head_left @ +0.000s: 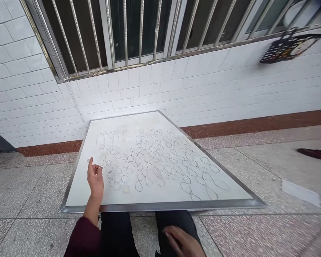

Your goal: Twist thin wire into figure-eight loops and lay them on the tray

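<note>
A white board (91, 192) with a grey metal rim lies flat as a tabletop in front of me. Many thin dark loops (144, 160), several in figure-eight shapes, cover its middle and right. Whether they are wire or elastic I cannot make out. At the upper left is a row of loops with long straight tails (111, 137). My left hand (95, 176) is over the board's left part, index finger stretched out and the others loosely curled. A small pale spot (88, 160) shows beside its fingertip. Motion blurs my right hand (183, 242), low over my right thigh.
Behind the board stands a white tiled wall (117, 96) with barred windows (141, 32). A patterned bag (286, 48) hangs at the upper right. On the speckled floor lie a white flat piece (301, 192) and a dark red shoe (315, 154).
</note>
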Available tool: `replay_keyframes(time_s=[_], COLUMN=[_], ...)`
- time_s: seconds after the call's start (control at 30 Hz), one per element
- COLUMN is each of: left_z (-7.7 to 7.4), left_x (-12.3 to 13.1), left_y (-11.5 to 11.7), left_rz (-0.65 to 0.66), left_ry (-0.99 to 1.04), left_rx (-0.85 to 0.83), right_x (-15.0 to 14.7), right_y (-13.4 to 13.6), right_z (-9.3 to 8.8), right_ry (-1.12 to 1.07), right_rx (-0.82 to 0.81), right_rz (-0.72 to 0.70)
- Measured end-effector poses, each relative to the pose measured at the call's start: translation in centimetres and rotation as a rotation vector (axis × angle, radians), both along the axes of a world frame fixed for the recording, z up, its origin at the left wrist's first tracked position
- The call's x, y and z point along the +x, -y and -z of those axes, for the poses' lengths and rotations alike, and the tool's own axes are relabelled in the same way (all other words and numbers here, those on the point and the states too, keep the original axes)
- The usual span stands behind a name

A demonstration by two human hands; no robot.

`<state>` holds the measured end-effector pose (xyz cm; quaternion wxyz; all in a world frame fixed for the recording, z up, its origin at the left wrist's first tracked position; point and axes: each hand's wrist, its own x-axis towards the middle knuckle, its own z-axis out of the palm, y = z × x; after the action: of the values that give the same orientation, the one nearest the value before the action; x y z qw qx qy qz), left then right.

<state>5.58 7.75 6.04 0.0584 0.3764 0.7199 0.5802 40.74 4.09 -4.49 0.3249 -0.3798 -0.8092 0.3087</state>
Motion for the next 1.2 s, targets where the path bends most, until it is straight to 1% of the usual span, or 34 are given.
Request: replay_keyframes(time_s=[0.07,0.17,0.23,0.27,0.3,0.33,0.4,0.5,0.63,0.67,0.73,0.83,0.9,1.03,1.2], left_z=[-1.5,-3.7,-4.7,-5.1,-5.3,-5.4,-5.4,-5.4,-5.8,-6.0,-6.4,-6.9,-6.9,-6.7,-6.5], left_x=[3.1,6.6,8.2,8.8,9.3,9.7,10.2,10.7,11.3,11.5,12.0,12.8,13.3,14.1,14.0], left_y=[2.6,6.0,7.7,8.4,9.0,9.5,10.4,11.5,12.5,12.7,12.9,13.1,13.1,12.9,12.6], left_rz=[0.096,0.212,0.265,0.287,0.305,0.318,0.346,0.389,0.426,0.438,0.474,0.577,0.64,0.68,0.662], left_ry=[-0.012,-0.118,-0.129,-0.124,-0.118,-0.117,-0.132,-0.174,-0.208,-0.172,-0.028,0.226,0.343,0.499,0.572], left_rx=[0.076,0.126,0.137,0.139,0.139,0.137,0.13,0.122,0.118,0.113,0.094,0.048,0.029,0.023,0.021], right_x=[-2.4,-5.8,-7.4,-7.9,-8.3,-8.6,-8.8,-8.7,-8.1,-7.9,-7.7,-7.4,-7.3,-7.4,-7.2], right_y=[-0.3,-1.4,-1.8,-1.7,-1.3,-0.8,0.4,1.9,2.7,2.7,2.9,3.1,3.2,3.4,3.5], right_z=[-3.9,-10.8,-14.8,-16.3,-17.3,-18.0,-18.3,-17.7,-17.5,-17.6,-17.8,-17.8,-17.6,-16.9,-16.2], right_ry=[-0.078,-0.242,-0.354,-0.407,-0.45,-0.496,-0.573,-0.674,-0.784,-0.803,-0.841,-0.901,-0.924,-0.911,-0.832], right_rx=[-0.185,-0.328,-0.435,-0.492,-0.545,-0.58,-0.629,-0.681,-0.716,-0.722,-0.737,-0.76,-0.775,-0.795,-0.778], right_rz=[-0.029,-0.074,-0.13,-0.167,-0.201,-0.214,-0.199,-0.161,-0.143,-0.137,-0.125,-0.101,-0.082,-0.075,-0.13])
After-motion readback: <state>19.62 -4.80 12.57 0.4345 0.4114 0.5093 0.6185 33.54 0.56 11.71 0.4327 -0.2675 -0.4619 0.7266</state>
